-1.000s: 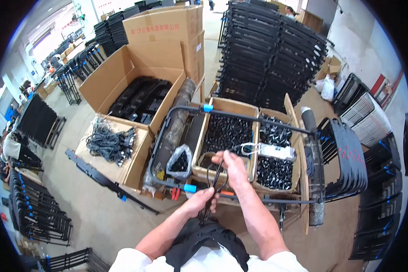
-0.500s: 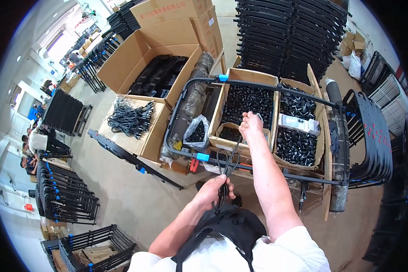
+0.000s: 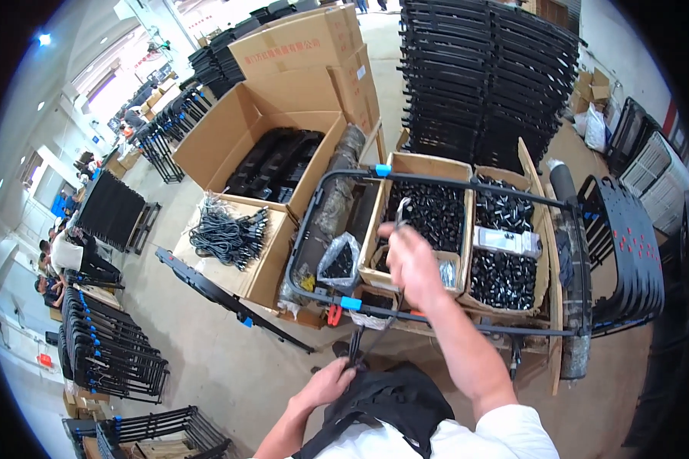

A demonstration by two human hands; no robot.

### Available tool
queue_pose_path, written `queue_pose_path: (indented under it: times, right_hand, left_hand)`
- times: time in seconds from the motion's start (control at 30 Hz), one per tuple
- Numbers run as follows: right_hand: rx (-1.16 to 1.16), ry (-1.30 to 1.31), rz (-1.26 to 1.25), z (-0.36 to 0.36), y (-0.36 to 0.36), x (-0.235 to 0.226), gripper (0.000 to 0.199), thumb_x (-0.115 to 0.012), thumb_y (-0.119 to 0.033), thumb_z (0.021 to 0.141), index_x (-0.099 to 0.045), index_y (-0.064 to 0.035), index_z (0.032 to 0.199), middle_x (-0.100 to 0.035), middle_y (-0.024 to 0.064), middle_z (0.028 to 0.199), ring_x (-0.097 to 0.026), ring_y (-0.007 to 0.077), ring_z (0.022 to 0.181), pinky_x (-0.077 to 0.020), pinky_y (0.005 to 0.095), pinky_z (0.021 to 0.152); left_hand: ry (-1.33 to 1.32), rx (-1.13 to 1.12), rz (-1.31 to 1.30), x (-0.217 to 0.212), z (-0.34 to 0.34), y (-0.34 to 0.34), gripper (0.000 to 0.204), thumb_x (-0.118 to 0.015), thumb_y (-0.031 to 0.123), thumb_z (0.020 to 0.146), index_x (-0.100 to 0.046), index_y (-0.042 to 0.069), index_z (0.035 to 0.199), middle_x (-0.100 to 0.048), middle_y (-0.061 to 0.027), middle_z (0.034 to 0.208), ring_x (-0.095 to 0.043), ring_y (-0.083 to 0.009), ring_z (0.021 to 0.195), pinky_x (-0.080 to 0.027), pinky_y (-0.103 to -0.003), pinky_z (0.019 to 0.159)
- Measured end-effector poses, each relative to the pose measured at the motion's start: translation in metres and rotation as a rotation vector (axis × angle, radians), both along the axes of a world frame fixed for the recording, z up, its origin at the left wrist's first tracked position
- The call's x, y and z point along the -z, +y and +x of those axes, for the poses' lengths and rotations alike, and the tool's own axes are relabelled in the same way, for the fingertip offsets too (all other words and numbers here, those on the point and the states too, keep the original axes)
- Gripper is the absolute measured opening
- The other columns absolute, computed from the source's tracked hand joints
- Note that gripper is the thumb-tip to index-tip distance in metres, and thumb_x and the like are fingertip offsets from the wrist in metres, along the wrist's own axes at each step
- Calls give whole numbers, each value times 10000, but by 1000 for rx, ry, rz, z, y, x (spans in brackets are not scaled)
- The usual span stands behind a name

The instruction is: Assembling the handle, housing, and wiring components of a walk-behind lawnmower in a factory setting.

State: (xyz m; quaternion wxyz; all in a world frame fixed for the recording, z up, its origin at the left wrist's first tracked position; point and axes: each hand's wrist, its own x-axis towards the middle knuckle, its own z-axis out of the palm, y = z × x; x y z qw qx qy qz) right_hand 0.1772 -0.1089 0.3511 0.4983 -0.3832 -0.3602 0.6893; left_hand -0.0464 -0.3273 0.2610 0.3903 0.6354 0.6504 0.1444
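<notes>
Low in the middle, my left hand (image 3: pixel 328 384) is closed around a folded black cable (image 3: pixel 355 343). My right hand (image 3: pixel 412 268) is pinched over the boxes, with a strand of cable running up toward it. A small shiny metallic piece (image 3: pixel 403 208) pokes out beyond its fingertips; I cannot make out its kind. Beneath the right hand lies a black tubular frame (image 3: pixel 482 183) with blue bands (image 3: pixel 351 304), set across open cartons. Small black parts (image 3: pixel 440 205) fill the carton just past the hand.
Another carton (image 3: pixel 540 287) with black parts holds a white box-shaped item (image 3: pixel 504 240). Coiled cables (image 3: pixel 226 233) lie on cardboard at left, before a large open carton (image 3: pixel 207 130). Stacked black frames (image 3: pixel 486 84) rise behind; more frames (image 3: pixel 115 329) and people stand at left.
My left hand has drawn down and left with the cable. My right hand has come back and left, and the metallic piece shows at its fingertips. The whole view has shifted slightly.
</notes>
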Motion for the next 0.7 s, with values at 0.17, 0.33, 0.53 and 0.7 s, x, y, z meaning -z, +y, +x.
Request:
queue_pose_path:
  times: [0.17,0.33,0.53,0.7]
  right_hand:
    - [-393,93,-8,-26,-88,1,321,-530,-237,1112,-656,-78,1361,-461,-97,710,-372,-5,543,-297,187,484]
    - [-627,-192,279,-43,-123,6,326,-565,-225,1098,-675,-86,1372,-562,-39,739,-487,48,674,-436,237,638]
    - [-687,-281,518,-48,-127,12,332,-594,-220,1074,-683,-68,1356,-693,92,874,-614,142,784,-531,318,790]
    - [-664,-308,484,-42,-130,17,332,-594,-237,1071,-691,-87,1350,-728,122,917,-651,184,802,-542,344,819]
  left_hand:
    - [82,-242,341,-68,-53,10,288,-597,115,995,-659,25,1262,-699,-198,1213,-667,-355,1172,-513,-408,1011]
    - [-99,-486,824,-132,-61,53,252,-575,32,994,-696,24,1215,-678,-148,1299,-617,-332,1266,-459,-414,1095]
    - [-730,-290,247,-93,-58,80,372,-497,193,1094,-607,9,1398,-647,-121,1382,-565,-289,1359,-389,-409,1179]
    - [-1041,-239,40,-76,-52,73,498,-383,327,1137,-580,-21,1434,-651,-151,1378,-577,-239,1323,-423,-389,1154]
